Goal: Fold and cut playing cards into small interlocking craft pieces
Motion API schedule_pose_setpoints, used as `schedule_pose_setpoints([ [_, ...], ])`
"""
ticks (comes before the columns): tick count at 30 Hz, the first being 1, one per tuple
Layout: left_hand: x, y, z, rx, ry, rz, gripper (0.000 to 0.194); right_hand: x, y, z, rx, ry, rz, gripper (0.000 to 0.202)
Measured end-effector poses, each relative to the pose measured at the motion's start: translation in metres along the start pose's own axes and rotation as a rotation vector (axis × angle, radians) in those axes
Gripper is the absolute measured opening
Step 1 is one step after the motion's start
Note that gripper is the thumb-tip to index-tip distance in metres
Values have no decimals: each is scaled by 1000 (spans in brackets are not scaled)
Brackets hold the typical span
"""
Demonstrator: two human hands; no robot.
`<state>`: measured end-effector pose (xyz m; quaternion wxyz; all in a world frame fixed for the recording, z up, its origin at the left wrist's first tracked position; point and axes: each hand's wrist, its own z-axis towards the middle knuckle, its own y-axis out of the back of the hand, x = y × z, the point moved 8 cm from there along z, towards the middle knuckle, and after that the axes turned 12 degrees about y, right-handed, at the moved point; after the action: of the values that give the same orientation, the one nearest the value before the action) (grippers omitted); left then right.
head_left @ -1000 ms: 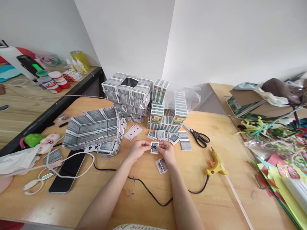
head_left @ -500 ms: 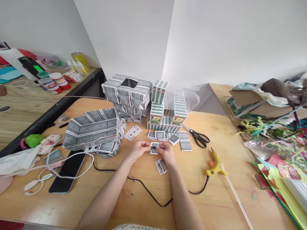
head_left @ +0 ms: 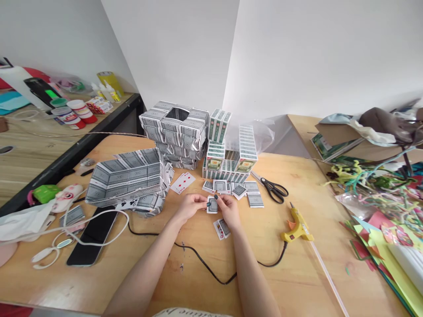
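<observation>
A small folded playing card (head_left: 212,207), its patterned back up, is pinched between my two hands. My left hand (head_left: 191,208) grips its left edge, and my right hand (head_left: 228,211) holds its right side with the thumb on top. Just below lie two more cards (head_left: 219,229), partly behind my right wrist. Behind my hands several folded cards (head_left: 238,191) lie scattered. A diamond card (head_left: 183,182) rests face up to the left. An open box made of cards (head_left: 127,178) stands further left.
Card-covered boxes (head_left: 176,132) and stacked card packs (head_left: 228,169) stand at the back. Black scissors (head_left: 274,190) and a yellow glue gun (head_left: 297,229) lie right, its black cord running under my arms. A phone (head_left: 92,237) and white cable are left; colored paper (head_left: 386,259) is far right.
My thumbs have moved apart on the card, showing more of its back. Both hands stay in nearly the same place.
</observation>
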<state>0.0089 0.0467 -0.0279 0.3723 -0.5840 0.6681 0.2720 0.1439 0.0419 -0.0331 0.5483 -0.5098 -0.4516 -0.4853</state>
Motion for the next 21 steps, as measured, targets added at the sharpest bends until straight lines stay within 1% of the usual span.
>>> schedule_pose_setpoints([
  [4,0,-1,0,1,-3,4,16,1,0,-1,-20,35,-51,33],
  [9,0,-1,1,3,-8,8,15,0,2,-2,-42,35,-83,33],
  [15,2,-1,2,4,-7,15,19,0,3,-4,-72,46,-96,33],
  [21,2,-1,2,9,-6,15,16,-1,4,-4,-88,44,-92,32],
])
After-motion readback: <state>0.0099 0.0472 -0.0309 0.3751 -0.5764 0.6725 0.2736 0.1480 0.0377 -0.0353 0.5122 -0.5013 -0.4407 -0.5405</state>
